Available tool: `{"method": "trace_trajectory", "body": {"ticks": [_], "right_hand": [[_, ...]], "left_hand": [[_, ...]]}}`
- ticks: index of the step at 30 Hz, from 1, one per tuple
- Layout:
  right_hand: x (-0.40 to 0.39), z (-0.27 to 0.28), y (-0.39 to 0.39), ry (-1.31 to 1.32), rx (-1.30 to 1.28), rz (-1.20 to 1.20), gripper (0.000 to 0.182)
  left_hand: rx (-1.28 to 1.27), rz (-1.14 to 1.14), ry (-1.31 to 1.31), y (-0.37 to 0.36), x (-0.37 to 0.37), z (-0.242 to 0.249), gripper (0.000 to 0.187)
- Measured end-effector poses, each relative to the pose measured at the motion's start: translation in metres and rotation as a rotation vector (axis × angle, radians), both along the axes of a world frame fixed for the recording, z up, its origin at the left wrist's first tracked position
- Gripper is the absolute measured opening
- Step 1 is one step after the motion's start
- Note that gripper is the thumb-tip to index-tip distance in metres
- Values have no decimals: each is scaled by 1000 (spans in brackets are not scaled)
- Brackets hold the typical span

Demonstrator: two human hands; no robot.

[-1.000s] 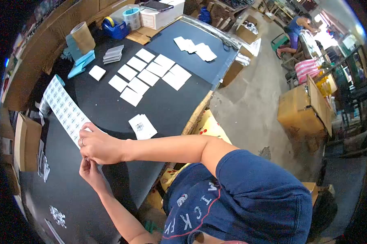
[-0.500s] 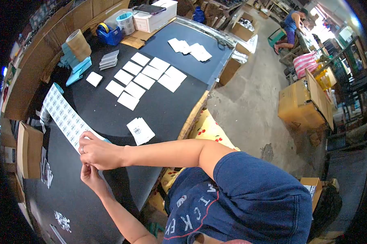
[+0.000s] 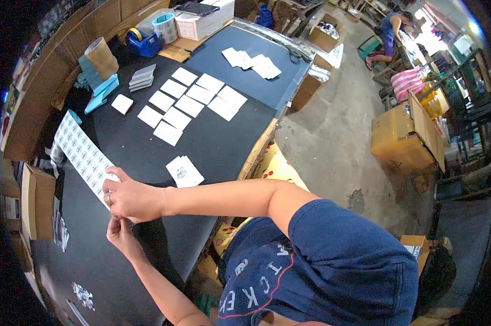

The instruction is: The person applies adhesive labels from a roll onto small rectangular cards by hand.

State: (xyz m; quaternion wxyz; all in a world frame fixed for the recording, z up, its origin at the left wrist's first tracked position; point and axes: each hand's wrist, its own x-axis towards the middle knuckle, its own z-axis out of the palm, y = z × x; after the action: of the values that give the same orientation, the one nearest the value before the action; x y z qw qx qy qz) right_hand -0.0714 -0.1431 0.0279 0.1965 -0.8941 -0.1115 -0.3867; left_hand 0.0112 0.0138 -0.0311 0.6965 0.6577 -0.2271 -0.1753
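A long strip of printed labels [image 3: 84, 151] runs from its roll at the table's left side down to my hands. My right hand [image 3: 132, 198], with a ring on one finger, is closed over the near end of the strip. Just below it, my left hand [image 3: 123, 237] is pinched, its fingertips close against the right hand's fingers. What lies between the left fingertips is hidden. A small stack of white cards [image 3: 184, 171], the top one printed, lies right of my right hand. Beyond it, several white cards [image 3: 176, 118] are laid in rows on the black table [image 3: 142, 155].
Further back are grey cards [image 3: 142, 77], a blue tape dispenser [image 3: 143, 42], a brown roll [image 3: 101, 58] and a white box [image 3: 202, 24]. A cardboard box [image 3: 38, 201] stands at the left edge. Scraps [image 3: 83, 296] lie nearer. Another person [image 3: 389, 35] sits far off.
The right hand's upper fingers have lifted and spread a little along the label strip. The left hand stays pinched below it. The whole view has shifted slightly.
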Motion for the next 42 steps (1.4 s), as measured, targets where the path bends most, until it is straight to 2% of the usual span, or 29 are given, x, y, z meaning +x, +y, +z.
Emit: {"method": "trace_trajectory", "body": {"ticks": [8,11,13,14,15,17,19,20,21,23,24,25,27,31,34,36,37,39,42], "right_hand": [[-2,-4,6,-70,36,-31,8],[0,-6,6,-94,-58,-47,8],[-2,-2,8,-270,6,37,8],[-7,-1,8,-267,10,40,8],[-18,5,6,-250,28,45,11],[-32,9,-2,-233,45,50,16],[-41,6,-12,-224,106,-6,19],[-48,5,-15,-162,210,-31,32],[-52,4,-16,-160,206,-35,32],[-58,1,-17,46,605,-66,48],[-59,-3,-17,120,670,-59,60],[-57,-6,-15,117,671,-60,60],[-53,-10,-8,146,861,-10,61],[-43,-7,1,191,895,-14,58],[-37,-4,3,126,897,-27,55],[-34,-5,3,75,917,1,52],[-34,-5,2,75,922,2,52],[-37,-1,0,118,939,21,52],[-40,0,-1,162,961,27,54]], "left_hand": [[-51,-35,48,3,2,0,17],[-86,-56,70,1,0,5,18],[-104,-72,65,2,0,10,18],[-149,-127,72,2,0,13,18],[-194,-183,79,3,0,15,19],[-193,-127,103,6,12,1,19],[-195,-73,126,3,11,5,20],[-198,-48,168,1,8,8,21],[-202,-26,212,-3,5,11,22],[-208,-40,201,1,8,6,23],[-211,-49,186,2,10,5,23],[-209,-51,184,3,10,4,23],[-214,-39,197,5,12,4,24],[-220,-70,192,5,16,1,26],[-201,-91,187,-2,2,17,32],[-247,-96,119,-8,-10,31,46],[-243,-95,119,-11,-14,37,46],[-280,-157,36,-13,-20,45,61],[-267,-231,76,-12,-22,48,69]]}}
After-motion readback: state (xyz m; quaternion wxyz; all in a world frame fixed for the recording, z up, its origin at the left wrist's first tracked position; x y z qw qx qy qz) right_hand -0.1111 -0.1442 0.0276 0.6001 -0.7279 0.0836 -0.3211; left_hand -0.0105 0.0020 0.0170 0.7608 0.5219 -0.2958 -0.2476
